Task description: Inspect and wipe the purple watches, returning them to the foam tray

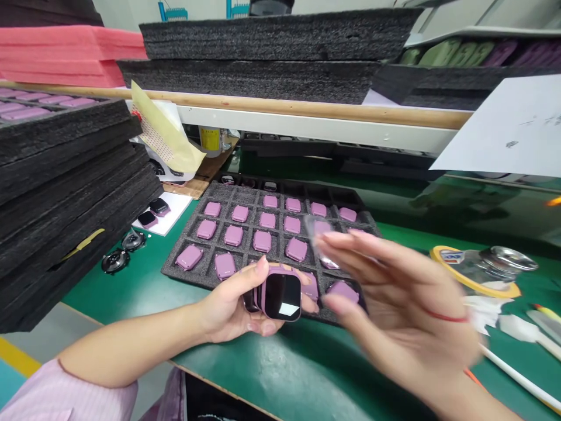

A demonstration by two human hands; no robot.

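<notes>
My left hand (236, 304) is closed around purple watch cases in front of the foam tray. The front watch case (283, 295) shows its black glossy screen to me, and at least one more sits behind it, mostly covered. To its right, my right hand (394, 304) is raised and blurred by motion, its thumb apart from the fingers. A thin clear film (312, 227) shows at its fingertips, seemingly held between them. Beneath both hands lies a black foam tray (182, 234), with purple watch cases (262, 241) face down in many of its compartments.
Stacked black foam trays (65, 158) rise at the left, beside loose round watch parts (116, 260) on the green table (272, 362). A shelf edge (307, 120) crosses above. At right stand a glass jar (491, 269), a roll of yellow tape (442, 263) and a white brush (521, 327).
</notes>
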